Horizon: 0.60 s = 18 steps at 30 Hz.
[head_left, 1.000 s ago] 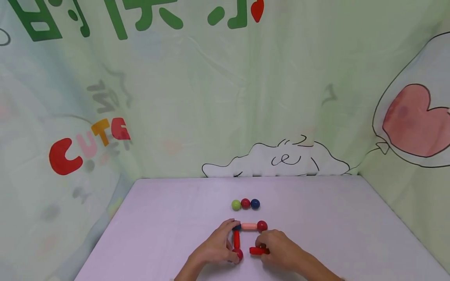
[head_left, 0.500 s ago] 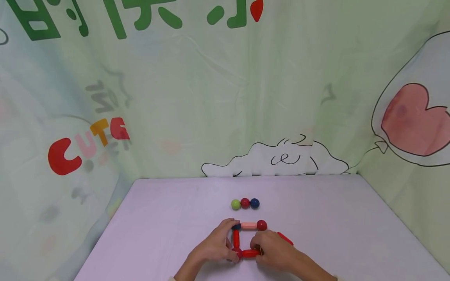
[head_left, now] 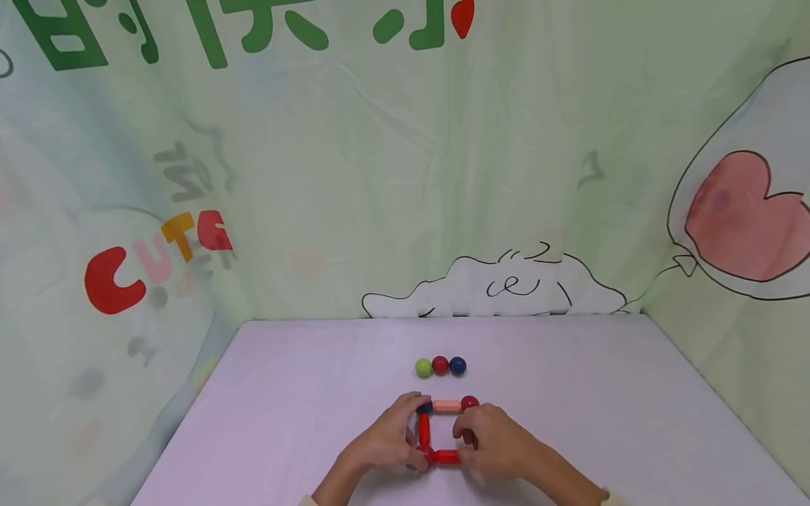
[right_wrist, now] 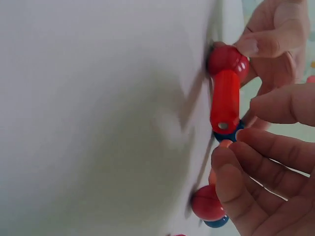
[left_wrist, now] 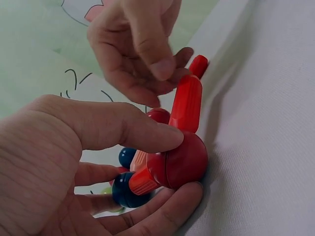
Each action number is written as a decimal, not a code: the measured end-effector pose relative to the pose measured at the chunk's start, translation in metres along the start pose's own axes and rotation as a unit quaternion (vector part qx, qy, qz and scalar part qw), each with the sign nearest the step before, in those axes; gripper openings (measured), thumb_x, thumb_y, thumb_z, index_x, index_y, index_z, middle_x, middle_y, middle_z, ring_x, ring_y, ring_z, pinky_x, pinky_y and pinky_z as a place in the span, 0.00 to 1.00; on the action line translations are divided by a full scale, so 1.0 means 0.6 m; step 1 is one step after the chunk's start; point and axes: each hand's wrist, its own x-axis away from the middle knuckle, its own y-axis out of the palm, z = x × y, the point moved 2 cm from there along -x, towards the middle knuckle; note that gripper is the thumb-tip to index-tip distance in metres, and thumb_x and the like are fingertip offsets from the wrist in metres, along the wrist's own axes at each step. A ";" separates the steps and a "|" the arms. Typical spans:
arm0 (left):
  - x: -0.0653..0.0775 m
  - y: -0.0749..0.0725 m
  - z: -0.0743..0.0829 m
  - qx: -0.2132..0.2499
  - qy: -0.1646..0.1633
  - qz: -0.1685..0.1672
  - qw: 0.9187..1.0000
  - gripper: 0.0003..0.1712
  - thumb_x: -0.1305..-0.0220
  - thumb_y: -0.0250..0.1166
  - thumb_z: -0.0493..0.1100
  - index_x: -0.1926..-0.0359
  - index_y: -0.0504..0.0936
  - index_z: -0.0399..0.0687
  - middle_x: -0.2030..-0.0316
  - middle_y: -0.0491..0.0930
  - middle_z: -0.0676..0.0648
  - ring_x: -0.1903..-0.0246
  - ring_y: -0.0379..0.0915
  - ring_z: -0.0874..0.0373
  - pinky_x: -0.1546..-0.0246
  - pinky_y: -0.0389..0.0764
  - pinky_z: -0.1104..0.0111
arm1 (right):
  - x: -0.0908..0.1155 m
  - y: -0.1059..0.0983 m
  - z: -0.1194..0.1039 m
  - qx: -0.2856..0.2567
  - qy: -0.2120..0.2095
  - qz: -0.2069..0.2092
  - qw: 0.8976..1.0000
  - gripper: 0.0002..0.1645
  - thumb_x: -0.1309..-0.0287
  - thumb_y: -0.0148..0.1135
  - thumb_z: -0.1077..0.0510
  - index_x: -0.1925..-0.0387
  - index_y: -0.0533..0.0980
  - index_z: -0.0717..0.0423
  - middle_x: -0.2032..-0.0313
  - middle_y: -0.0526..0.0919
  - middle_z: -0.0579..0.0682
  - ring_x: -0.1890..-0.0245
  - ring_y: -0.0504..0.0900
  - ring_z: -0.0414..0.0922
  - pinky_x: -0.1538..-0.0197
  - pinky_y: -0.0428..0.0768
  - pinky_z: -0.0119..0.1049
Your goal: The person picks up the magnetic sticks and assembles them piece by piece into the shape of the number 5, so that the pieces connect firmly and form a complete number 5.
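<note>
My left hand (head_left: 387,437) grips a glossy red ball (left_wrist: 187,160) between thumb and fingers, while a fingertip rests at a blue ball (head_left: 427,407) behind it. A red rod (head_left: 424,427) joins these two balls. From the blue ball a pink rod (head_left: 446,405) runs right to another red ball (head_left: 470,402). A second red rod (right_wrist: 226,101) sticks out rightward from the gripped ball, its metal-tipped end free. Beside that end is my right hand (head_left: 496,444), thumb and fingers apart and loosely bent, holding nothing. It partly covers the rod in the head view.
Farther back on the pale table (head_left: 304,379), a green ball (head_left: 423,367), a red ball (head_left: 439,365) and a blue ball (head_left: 458,365) sit in a row. Another red rod (left_wrist: 199,65) lies beyond the right hand. A printed curtain (head_left: 354,176) hangs behind.
My right hand brought the red rod left against the gripped ball, then let go and moved slightly up and right. The loose rod on the right is now hidden in the head view.
</note>
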 end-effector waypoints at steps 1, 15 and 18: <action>-0.001 0.002 0.001 0.001 0.001 -0.002 1.000 0.52 0.54 0.79 0.33 0.27 0.67 0.51 0.25 0.56 0.46 0.69 0.76 0.55 0.67 0.83 0.69 | 0.001 -0.005 0.001 0.005 0.001 0.009 1.000 0.11 0.47 0.73 0.57 0.61 0.84 0.54 0.75 0.75 0.40 0.72 0.72 0.41 0.68 0.76 0.31; 0.002 0.008 0.017 -0.041 0.018 -0.006 0.999 0.55 0.57 0.80 0.34 0.26 0.66 0.44 0.25 0.57 0.43 0.67 0.76 0.59 0.65 0.82 0.70 | -0.063 -0.038 0.032 0.085 0.073 0.192 0.975 0.16 0.42 0.71 0.57 0.52 0.83 0.55 0.63 0.81 0.48 0.63 0.79 0.44 0.58 0.84 0.38; 0.000 0.006 0.018 -0.052 0.017 0.002 0.999 0.55 0.59 0.80 0.34 0.27 0.66 0.44 0.26 0.59 0.43 0.62 0.73 0.58 0.64 0.82 0.69 | -0.083 -0.039 0.039 0.101 0.078 0.200 0.971 0.22 0.40 0.70 0.55 0.45 0.81 0.55 0.53 0.82 0.52 0.53 0.82 0.49 0.49 0.84 0.46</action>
